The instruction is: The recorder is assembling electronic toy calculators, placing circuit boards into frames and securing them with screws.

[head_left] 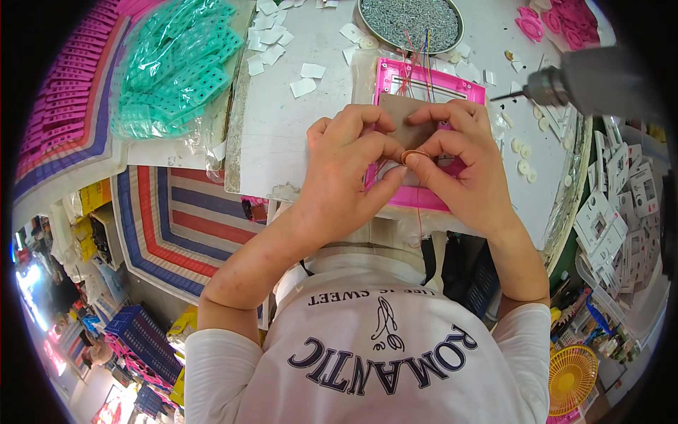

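A small, thin copper-coloured disc (414, 155) is pinched at its edges between the thumbs and fingers of my left hand (353, 159) and my right hand (462, 152). Both hands are closed over a bright pink plastic frame (434, 198) lying at the table's near edge. Inside the frame is a grey-brown flat piece (406, 116), partly covered by my fingers. Thin red, blue and yellow wires (428, 67) stick up past the frame's far side. One fine red wire (419, 219) hangs below my hands over the near edge.
A round tray of screws (409, 21) stands at the back. An electric screwdriver (551, 86) points in from the right. White paper pieces (304, 87) and small white discs (523, 167) lie scattered. Bagged green parts (176, 78) sit left; white plates (604, 219) fill a bin right.
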Action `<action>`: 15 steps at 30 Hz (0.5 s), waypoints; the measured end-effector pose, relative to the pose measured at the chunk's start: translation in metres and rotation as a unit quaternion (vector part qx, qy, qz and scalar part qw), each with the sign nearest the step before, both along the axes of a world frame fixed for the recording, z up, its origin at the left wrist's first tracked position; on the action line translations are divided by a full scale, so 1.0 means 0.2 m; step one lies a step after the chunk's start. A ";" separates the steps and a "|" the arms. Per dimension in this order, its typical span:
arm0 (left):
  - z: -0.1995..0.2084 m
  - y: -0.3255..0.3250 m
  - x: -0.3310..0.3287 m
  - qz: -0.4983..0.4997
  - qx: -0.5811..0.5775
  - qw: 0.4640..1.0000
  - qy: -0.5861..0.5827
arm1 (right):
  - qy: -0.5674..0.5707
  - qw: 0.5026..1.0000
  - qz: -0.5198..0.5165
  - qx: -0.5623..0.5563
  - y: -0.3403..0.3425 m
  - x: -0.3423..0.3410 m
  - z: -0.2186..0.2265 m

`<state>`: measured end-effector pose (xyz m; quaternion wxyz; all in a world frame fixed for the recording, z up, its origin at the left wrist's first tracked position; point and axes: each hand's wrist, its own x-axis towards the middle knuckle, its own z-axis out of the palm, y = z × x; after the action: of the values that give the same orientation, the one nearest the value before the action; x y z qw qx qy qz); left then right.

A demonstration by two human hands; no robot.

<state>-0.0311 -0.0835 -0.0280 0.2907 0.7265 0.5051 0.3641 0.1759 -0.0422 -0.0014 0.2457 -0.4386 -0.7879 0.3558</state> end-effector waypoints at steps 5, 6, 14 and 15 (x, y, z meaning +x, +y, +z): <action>-0.04 0.01 0.00 -0.002 -0.020 0.998 -0.058 | 0.036 0.999 0.001 -0.031 -0.01 0.00 -0.01; -0.04 0.01 0.00 0.002 -0.015 0.998 -0.057 | 0.033 0.999 0.008 -0.025 -0.01 0.01 -0.01; -0.02 0.02 0.01 -0.005 0.031 0.999 0.044 | 0.028 0.999 0.012 0.014 0.00 0.02 -0.03; -0.01 0.02 0.00 0.000 0.016 0.999 0.036 | 0.037 0.999 0.007 0.007 0.00 0.02 -0.02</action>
<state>-0.0313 -0.0794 -0.0294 0.2602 0.7438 0.5094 0.3459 0.1802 -0.0415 -0.0057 0.2756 -0.4176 -0.7837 0.3681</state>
